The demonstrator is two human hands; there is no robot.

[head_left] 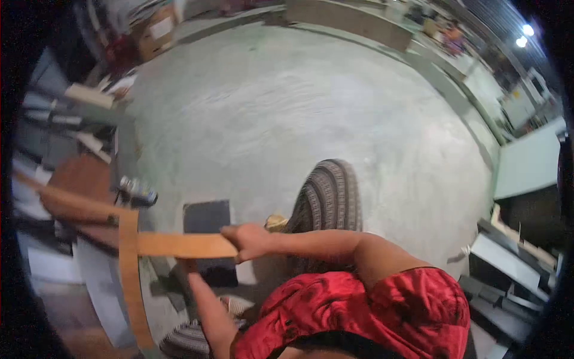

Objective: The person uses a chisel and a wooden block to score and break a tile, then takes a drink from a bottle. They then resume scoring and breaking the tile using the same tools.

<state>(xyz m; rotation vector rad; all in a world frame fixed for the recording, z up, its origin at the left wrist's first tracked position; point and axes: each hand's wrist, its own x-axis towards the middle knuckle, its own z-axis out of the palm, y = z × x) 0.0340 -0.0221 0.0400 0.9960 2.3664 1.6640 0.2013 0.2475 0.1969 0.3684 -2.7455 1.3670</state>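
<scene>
A light-brown wooden piece (185, 245) of joined flat strips spans the lower left of the head view. One strip runs crosswise toward me, and a long strip (128, 275) meets it at its far end. My right hand (248, 240) is closed around the near end of the crosswise strip. From below, my left hand (188, 264) reaches to the underside of the same strip; its fingers are mostly hidden behind the wood. A dark flat panel (207, 216) lies on the floor beneath the strip.
A spray can (137, 190) lies at the left beside a round brown board (81, 185) and stacked offcuts. More panels and scraps (505, 263) are piled at the right. A cardboard box (156, 33) stands at the back left; low ledges border the concrete floor (287, 113).
</scene>
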